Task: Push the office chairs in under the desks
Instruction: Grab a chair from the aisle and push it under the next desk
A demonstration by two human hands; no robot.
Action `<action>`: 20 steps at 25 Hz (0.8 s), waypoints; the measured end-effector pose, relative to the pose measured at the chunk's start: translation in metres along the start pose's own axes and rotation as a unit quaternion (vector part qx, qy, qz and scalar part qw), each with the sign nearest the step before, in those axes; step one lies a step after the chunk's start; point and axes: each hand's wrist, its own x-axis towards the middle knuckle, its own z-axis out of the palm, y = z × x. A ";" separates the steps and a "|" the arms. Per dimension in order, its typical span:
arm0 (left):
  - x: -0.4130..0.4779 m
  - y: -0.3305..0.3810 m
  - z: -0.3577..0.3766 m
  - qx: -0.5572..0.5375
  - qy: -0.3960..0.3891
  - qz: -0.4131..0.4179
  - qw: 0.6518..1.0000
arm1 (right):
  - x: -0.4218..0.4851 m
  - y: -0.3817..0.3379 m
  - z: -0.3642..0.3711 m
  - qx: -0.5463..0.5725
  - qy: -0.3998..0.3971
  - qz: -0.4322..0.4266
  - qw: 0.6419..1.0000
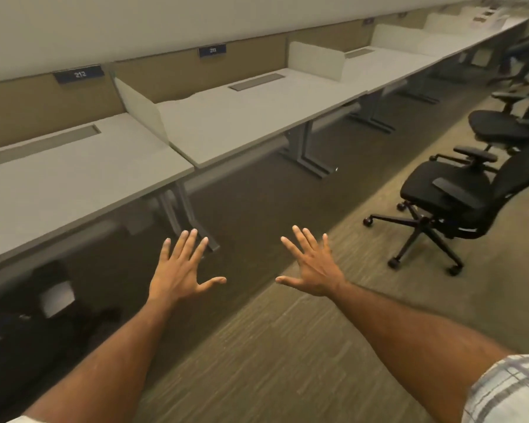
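Observation:
A long row of grey desks [251, 117] runs from the lower left to the upper right along the wall. A black office chair [452, 193] on a five-wheel base stands out on the carpet at the right, away from the desks. Behind it a second black chair [501, 123] also stands in the aisle, and a third [515, 77] sits further back, blurred. At the lower left a dark chair [43, 315] sits under the desk marked 212. My left hand [180, 270] and my right hand [313, 267] are stretched forward over the floor, fingers spread, touching nothing.
White divider panels [141, 108] separate the desks. Grey metal desk legs [306, 154] stand on the dark carpet under the desktops. Number plates [78, 74] hang on the tan wall panel. Lighter carpet [287, 346] forms the aisle in front of me.

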 end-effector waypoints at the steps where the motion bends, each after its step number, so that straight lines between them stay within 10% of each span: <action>1: 0.014 0.035 -0.004 -0.008 0.003 0.005 1.000 | -0.015 0.034 0.003 -0.001 -0.002 0.011 1.000; 20: 0.326 0.512 -0.007 -0.049 -0.029 0.395 0.917 | -0.208 0.453 -0.005 0.037 -0.041 0.362 0.930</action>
